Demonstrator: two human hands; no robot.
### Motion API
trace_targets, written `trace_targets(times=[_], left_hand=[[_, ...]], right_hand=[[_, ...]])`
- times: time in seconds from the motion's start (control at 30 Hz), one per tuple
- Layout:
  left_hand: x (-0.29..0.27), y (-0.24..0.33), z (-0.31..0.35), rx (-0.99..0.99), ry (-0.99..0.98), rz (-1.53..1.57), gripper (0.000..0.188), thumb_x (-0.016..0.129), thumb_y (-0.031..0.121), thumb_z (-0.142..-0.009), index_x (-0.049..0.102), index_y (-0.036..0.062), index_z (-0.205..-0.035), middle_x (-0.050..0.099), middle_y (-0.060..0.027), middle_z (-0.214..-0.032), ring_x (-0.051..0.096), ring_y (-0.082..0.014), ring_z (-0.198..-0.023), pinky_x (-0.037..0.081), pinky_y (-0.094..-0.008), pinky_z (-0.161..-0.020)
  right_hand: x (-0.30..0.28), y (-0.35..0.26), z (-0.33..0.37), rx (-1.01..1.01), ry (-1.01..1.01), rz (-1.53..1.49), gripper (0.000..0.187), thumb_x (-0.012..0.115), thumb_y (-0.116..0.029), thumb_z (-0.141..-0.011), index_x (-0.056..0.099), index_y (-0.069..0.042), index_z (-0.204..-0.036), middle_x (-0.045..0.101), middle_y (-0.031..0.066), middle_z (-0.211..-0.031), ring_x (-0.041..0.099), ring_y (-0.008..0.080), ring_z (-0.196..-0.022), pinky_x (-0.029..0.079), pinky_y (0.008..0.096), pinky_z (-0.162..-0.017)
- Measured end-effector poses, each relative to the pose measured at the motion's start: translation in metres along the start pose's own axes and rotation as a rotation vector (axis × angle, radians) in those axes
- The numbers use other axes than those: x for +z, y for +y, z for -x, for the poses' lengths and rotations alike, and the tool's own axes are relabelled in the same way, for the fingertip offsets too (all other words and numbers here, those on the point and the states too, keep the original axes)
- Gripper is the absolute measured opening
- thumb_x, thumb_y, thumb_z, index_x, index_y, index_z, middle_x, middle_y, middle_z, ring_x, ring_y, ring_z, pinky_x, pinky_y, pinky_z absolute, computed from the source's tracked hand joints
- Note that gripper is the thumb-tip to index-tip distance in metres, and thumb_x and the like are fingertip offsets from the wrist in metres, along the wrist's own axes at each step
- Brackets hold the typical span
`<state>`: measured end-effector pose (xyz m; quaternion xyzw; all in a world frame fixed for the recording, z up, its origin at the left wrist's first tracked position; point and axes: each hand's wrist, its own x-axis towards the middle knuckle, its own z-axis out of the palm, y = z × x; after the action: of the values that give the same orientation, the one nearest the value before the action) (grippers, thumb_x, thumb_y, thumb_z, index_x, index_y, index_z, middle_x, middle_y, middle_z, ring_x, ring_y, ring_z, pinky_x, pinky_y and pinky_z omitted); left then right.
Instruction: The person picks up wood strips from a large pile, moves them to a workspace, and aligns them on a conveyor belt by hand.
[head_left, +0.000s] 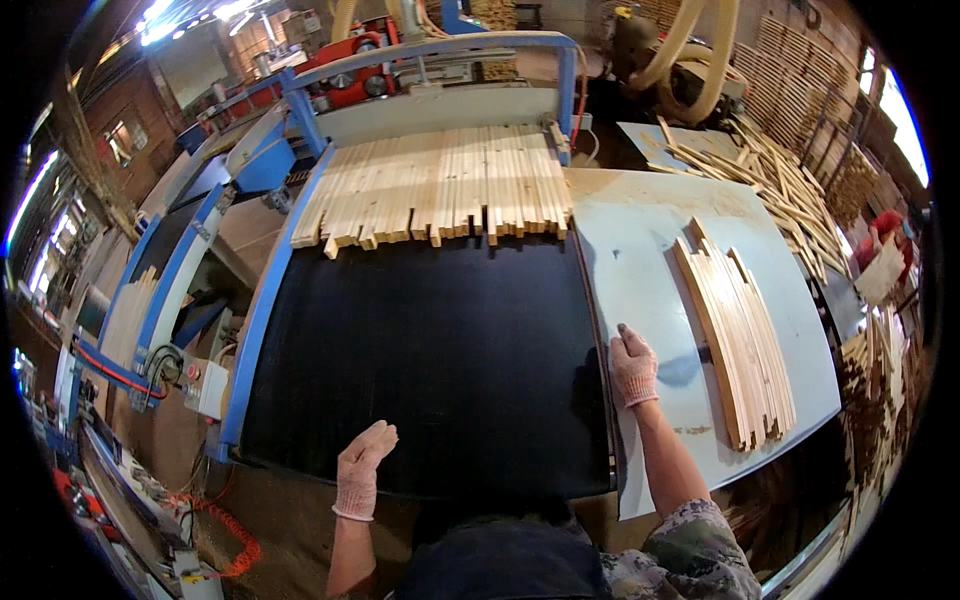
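My left hand (364, 470), in a pale knitted glove, hovers over the near edge of the black conveyor belt (420, 350). Its fingers are stretched out, slightly bent and together, with nothing in them. Above the belt's right edge, beside the pale metal table (640, 265), my gloved right hand (633, 368) is closed with fingers curled in; no object shows in it. A row of light wooden strips (445, 185) lies side by side across the belt's far end, their near ends uneven. To the right of my right hand, a bundle of wooden strips (738, 345) rests on the metal table.
A blue frame (430, 42) spans the belt's far end. Left of the belt stand a control box (207, 385) and another conveyor (165, 285) bearing strips. Loose wooden strips (790, 195) lie heaped at far right. A person in red (885, 240) is at the right edge.
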<state>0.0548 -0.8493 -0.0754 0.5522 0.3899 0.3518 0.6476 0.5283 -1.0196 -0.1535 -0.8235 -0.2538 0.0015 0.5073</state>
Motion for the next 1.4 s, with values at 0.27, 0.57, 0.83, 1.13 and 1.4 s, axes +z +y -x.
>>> trace_targets(times=[0.27, 0.57, 0.83, 1.13, 1.4], left_hand=[[-0.002, 0.004, -0.014, 0.012, -0.029, 0.171, 0.039, 0.066, 0.014, -0.102, 0.067, -0.0065, -0.135, 0.072, -0.0222, -0.131, 0.069, -0.0288, -0.124, 0.053, -0.0420, -0.114], [-0.026, -0.019, -0.060, 0.015, -0.220, 0.036, 0.058, 0.053, 0.033, -0.110, 0.052, -0.0109, -0.149, 0.064, -0.0299, -0.141, 0.066, -0.0358, -0.129, 0.050, -0.0451, -0.117], [0.059, -0.012, -0.074, 0.069, -0.533, 0.100, 0.052, 0.052, 0.026, -0.111, 0.053, -0.0091, -0.150, 0.063, -0.0277, -0.143, 0.065, -0.0347, -0.132, 0.047, -0.0458, -0.120], [0.186, -0.015, -0.032, 0.143, -0.483, -0.013, 0.056, 0.050, 0.028, -0.112, 0.047, -0.0077, -0.155, 0.053, -0.0262, -0.156, 0.053, -0.0328, -0.145, 0.039, -0.0447, -0.126], [0.363, -0.049, 0.002, 0.202, -0.495, -0.222, 0.065, 0.059, 0.018, -0.104, 0.039, -0.0064, -0.161, 0.041, -0.0207, -0.167, 0.040, -0.0315, -0.155, 0.029, -0.0420, -0.128]], right_hand=[[-0.012, -0.015, 0.005, -0.029, 0.032, 0.140, 0.046, 0.065, -0.029, -0.100, 0.070, 0.000, -0.135, 0.075, 0.0246, -0.120, 0.072, 0.0358, -0.116, 0.054, 0.0423, -0.102], [-0.028, -0.083, 0.072, 0.185, -0.150, 0.170, 0.060, 0.067, -0.036, -0.098, 0.059, -0.003, -0.147, 0.073, 0.0210, -0.122, 0.073, 0.0302, -0.109, 0.056, 0.0406, -0.097], [-0.160, -0.022, 0.152, 0.132, 0.094, 0.311, 0.059, 0.071, -0.027, -0.098, 0.058, -0.003, -0.150, 0.069, 0.0220, -0.130, 0.072, 0.0286, -0.110, 0.057, 0.0387, -0.101], [-0.313, 0.114, 0.110, 0.191, 0.818, 0.517, 0.086, 0.074, -0.037, -0.093, 0.035, -0.013, -0.167, 0.048, 0.0260, -0.159, 0.050, 0.0380, -0.146, 0.044, 0.0437, -0.122], [-0.327, 0.170, 0.061, 0.343, 0.807, 0.061, 0.083, 0.070, -0.038, -0.101, 0.033, 0.000, -0.165, 0.038, 0.0248, -0.167, 0.037, 0.0370, -0.155, 0.032, 0.0434, -0.128]])
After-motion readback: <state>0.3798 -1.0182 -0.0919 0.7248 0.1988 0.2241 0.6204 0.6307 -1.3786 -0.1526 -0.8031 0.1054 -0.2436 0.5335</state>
